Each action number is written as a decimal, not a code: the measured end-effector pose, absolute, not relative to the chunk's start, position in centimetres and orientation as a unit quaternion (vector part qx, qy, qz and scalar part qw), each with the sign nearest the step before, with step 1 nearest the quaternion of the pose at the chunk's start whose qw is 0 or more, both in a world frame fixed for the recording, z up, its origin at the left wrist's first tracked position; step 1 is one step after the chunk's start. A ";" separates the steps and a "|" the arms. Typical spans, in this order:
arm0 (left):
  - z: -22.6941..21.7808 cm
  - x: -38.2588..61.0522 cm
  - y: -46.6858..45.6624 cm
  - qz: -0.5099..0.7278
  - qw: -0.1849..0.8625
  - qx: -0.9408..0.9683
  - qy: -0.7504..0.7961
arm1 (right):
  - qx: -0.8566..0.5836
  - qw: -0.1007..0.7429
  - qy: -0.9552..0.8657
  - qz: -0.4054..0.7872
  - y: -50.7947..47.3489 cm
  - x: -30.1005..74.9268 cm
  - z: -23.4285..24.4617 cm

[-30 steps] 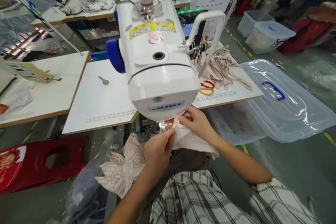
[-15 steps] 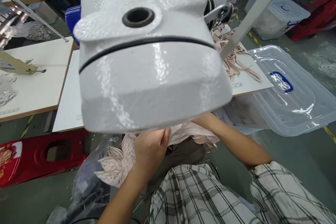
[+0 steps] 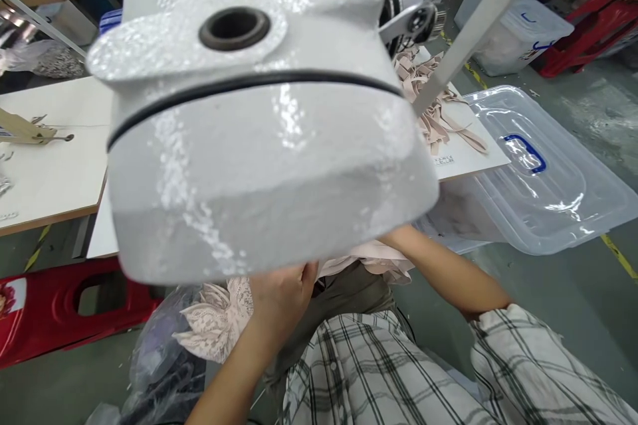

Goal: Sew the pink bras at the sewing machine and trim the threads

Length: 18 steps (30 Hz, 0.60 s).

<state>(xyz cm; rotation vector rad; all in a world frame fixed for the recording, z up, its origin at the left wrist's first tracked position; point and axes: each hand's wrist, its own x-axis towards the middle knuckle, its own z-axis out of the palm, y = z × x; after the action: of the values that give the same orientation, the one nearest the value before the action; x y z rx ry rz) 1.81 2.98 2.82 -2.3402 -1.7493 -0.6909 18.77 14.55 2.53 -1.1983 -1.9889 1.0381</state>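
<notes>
The grey-white sewing machine head (image 3: 274, 166) fills the middle of the view and hides its needle area. Below its lower edge, my left hand (image 3: 283, 293) is closed, thumb pressed against the fingers, gripping pale pink lace fabric (image 3: 215, 320). The scalloped lace hangs out on the left of that hand. More smooth pink fabric (image 3: 381, 257) spreads over my lap to the right. My right forearm (image 3: 448, 272) reaches in under the machine head; the right hand's fingers are hidden behind it.
Pink straps (image 3: 438, 109) lie heaped on the table right of the machine, near a slanting white post (image 3: 478, 26). A clear plastic lid (image 3: 558, 192) sits lower right. On the left are a red stool (image 3: 50, 309), a plastic bag (image 3: 159, 339) and another worktable (image 3: 54, 179).
My view has shifted closer over the machine head, which now covers more of both hands. My left hand keeps its grip on the lace; the right hand stays hidden.
</notes>
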 end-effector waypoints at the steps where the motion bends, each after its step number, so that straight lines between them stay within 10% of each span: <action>1: 2.9 1.8 3.0 -0.229 0.067 -0.778 -0.581 | -0.448 0.292 -0.751 0.388 14.5 18.8 2.6; 18: 2.9 1.1 2.8 -0.272 0.053 -0.755 -0.595 | -0.450 0.292 -0.741 0.404 13.7 18.5 3.4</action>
<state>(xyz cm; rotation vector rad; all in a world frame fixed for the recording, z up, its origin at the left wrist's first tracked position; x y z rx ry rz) 1.10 2.80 2.88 -2.2938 -1.8072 -0.8257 18.53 13.73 3.43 -1.2003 -1.9758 1.0761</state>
